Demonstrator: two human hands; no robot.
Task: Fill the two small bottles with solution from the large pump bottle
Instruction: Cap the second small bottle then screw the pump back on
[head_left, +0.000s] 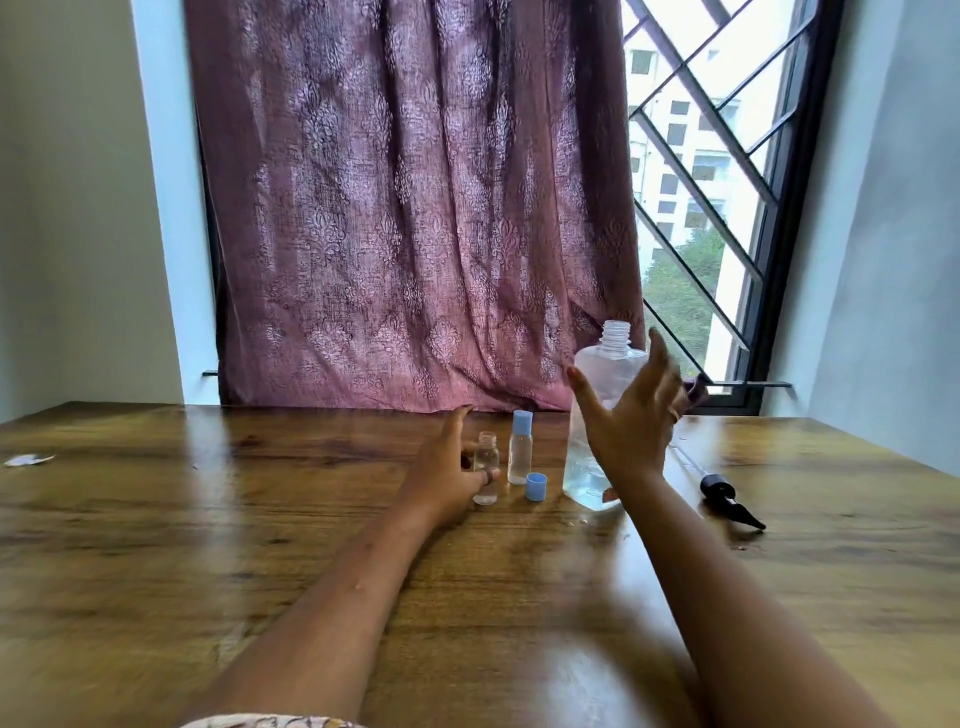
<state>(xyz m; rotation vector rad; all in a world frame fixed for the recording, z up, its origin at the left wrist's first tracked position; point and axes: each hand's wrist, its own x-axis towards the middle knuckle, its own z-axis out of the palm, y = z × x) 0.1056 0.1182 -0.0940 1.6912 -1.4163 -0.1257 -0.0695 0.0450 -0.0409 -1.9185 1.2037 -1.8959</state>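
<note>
The large clear bottle (597, 395) stands uncapped on the wooden table (208, 519), with some clear liquid at its bottom. My right hand (631, 415) is raised in front of it, fingers spread and blurred, holding nothing. An open small bottle (486, 460) stands at the left, and my left hand (447, 467) holds it low with thumb and fingers. A second small bottle (520, 452) with a blue cap stands between the two. A loose blue cap (536, 486) lies in front of it.
The black pump head with its dip tube (727, 501) lies on the table to the right. A scrap of white paper (26, 460) sits at the far left edge. A purple curtain (415, 208) and a barred window stand behind the table.
</note>
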